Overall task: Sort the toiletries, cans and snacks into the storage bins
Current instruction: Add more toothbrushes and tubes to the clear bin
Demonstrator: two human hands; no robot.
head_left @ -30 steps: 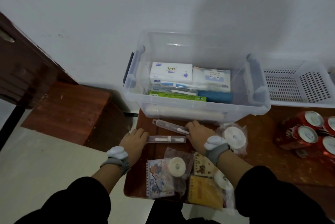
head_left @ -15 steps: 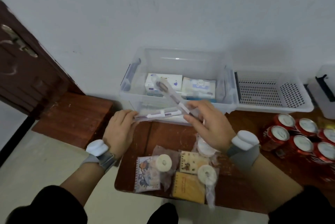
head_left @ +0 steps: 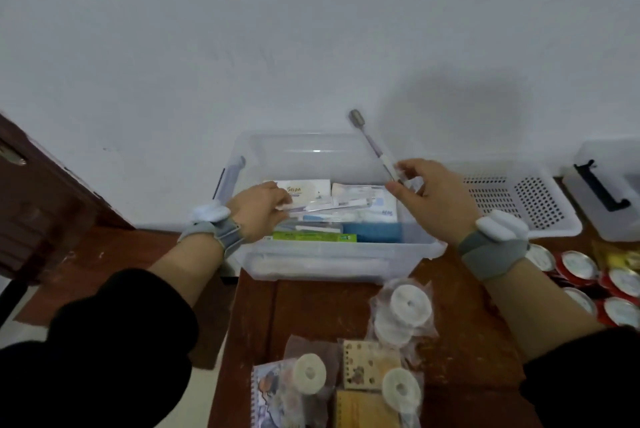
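Observation:
A clear plastic bin [head_left: 332, 259] stands at the table's back edge and holds tissue packs, a green toothpaste box [head_left: 313, 237] and other toiletries. My left hand [head_left: 258, 211] reaches inside the bin from the left, pinching a packaged toothbrush [head_left: 329, 207] that lies across the packs. My right hand [head_left: 433, 200] is above the bin's right side and holds a second toothbrush [head_left: 375, 148], its head tilted up towards the wall.
A white perforated basket [head_left: 519, 200] sits right of the bin, with another clear lidded box [head_left: 606, 199] beyond it. Red cans [head_left: 581, 268] cluster at the right. Bagged white rolls [head_left: 408, 306] and notebooks [head_left: 367, 363] lie on the brown table [head_left: 311, 306] in front. A wooden door [head_left: 34, 192] stands at left.
Both hands lifted the toothbrushes off the table and carried them over the bin. The left one now rests on the contents; the right one is raised higher.

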